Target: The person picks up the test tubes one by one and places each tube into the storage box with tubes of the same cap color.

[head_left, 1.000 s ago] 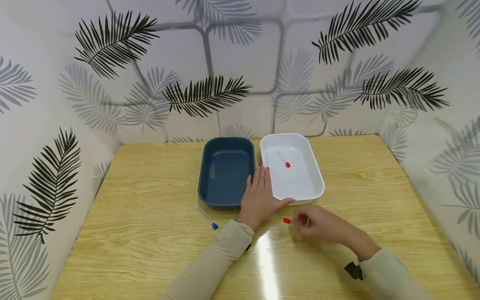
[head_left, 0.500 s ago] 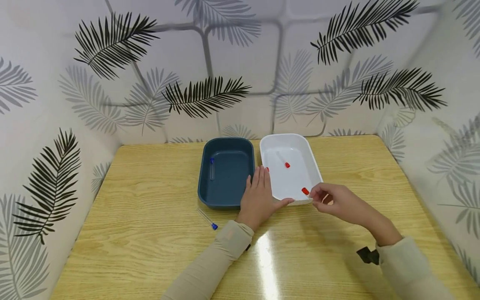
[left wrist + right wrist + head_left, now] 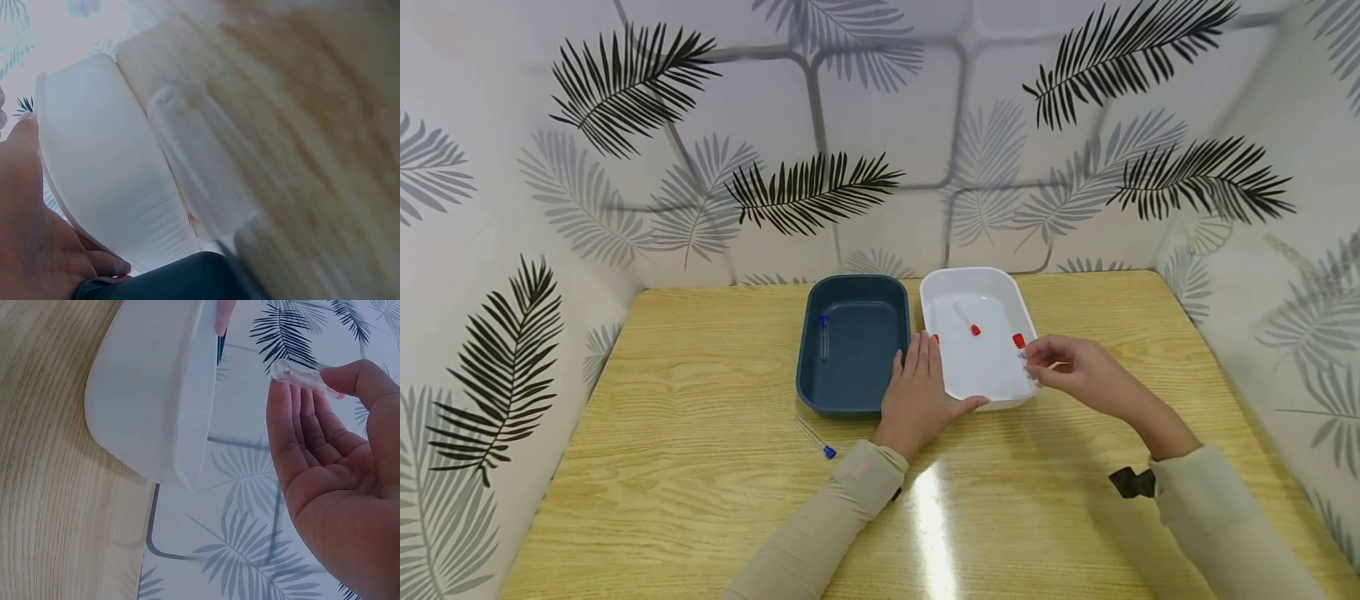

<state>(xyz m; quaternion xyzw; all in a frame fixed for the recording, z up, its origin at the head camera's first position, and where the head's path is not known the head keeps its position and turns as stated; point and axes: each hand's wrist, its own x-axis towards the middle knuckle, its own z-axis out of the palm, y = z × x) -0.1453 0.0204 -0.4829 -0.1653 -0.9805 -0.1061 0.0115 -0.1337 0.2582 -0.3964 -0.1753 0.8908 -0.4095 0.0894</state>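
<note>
My right hand (image 3: 1078, 375) pinches a clear test tube (image 3: 300, 376) between thumb and fingertips, over the right rim of the white tray (image 3: 977, 371). The tube's red cap (image 3: 1018, 341) points away from me, above the tray. With fingers stretched forward, my left hand (image 3: 917, 400) lies across the spot where the white tray and the dark blue tray (image 3: 857, 387) meet, its thumb along the white tray's front rim. One red-capped tube (image 3: 975, 330) lies in the white tray. Another red cap (image 3: 936, 338) shows beside my left fingertips, the rest of it hidden.
Inside the dark blue tray lies a blue-capped tube (image 3: 825, 340). A second blue-capped tube (image 3: 816, 439) rests on the wooden table (image 3: 700, 500) before that tray. Leaf-patterned wall covering (image 3: 887, 108) rises behind the table. A black piece (image 3: 1131, 482) hangs at the right cuff.
My right hand has carried the red-capped tube up from the table in front of the white tray, then along to its right rim. My left hand and the trays have stayed put.
</note>
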